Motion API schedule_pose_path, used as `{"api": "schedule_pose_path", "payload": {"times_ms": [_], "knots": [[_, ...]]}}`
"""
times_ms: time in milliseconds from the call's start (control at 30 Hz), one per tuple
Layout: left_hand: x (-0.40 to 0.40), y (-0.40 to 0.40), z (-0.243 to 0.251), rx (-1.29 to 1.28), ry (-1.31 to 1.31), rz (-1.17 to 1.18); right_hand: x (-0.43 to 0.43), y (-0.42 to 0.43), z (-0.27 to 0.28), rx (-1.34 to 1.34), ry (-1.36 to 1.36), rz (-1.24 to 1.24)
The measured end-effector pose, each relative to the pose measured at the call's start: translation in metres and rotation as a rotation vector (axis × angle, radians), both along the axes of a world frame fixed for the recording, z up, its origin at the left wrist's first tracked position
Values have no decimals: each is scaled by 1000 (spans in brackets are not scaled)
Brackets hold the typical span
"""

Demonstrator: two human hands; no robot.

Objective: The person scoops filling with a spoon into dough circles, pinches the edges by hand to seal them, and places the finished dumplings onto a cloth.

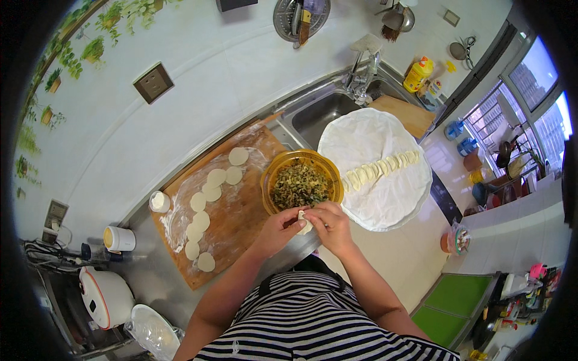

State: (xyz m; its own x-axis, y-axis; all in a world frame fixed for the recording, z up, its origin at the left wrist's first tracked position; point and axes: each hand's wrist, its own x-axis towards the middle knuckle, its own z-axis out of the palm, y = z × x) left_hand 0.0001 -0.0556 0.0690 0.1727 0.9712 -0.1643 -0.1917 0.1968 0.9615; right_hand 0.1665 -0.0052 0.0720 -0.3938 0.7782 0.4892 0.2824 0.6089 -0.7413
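Note:
Between my left hand (281,231) and my right hand (332,227), a pale dumpling (303,224) is pinched by the fingers of both. My fingertips partly cover it, so how far its edge is closed cannot be seen. Just beyond my hands stands an amber bowl (269,173) of chopped green and brown filling (300,184). Left of the bowl, several round dough wrappers (200,221) lie on a floured wooden board (239,230), some overlapping. To the right, a row of folded dumplings (381,168) rests on a round tray covered with white cloth (388,207).
A steel sink (323,115) with a faucet (361,81) lies behind the tray. A small cup of white powder (160,202) stands by the board's left edge. Farther left are a white canister (119,238) and a white rice cooker (107,298). A yellow bottle (417,74) stands beyond the sink.

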Motion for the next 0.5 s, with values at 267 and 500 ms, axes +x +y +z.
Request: {"api": "schedule_pose_path", "payload": {"times_ms": [267,500], "knots": [[-8,-10,-8,46,111,29,-10,4,7,59,-67,89],[-14,-20,0,30,147,81,-16,6,5,15,-109,188]]}}
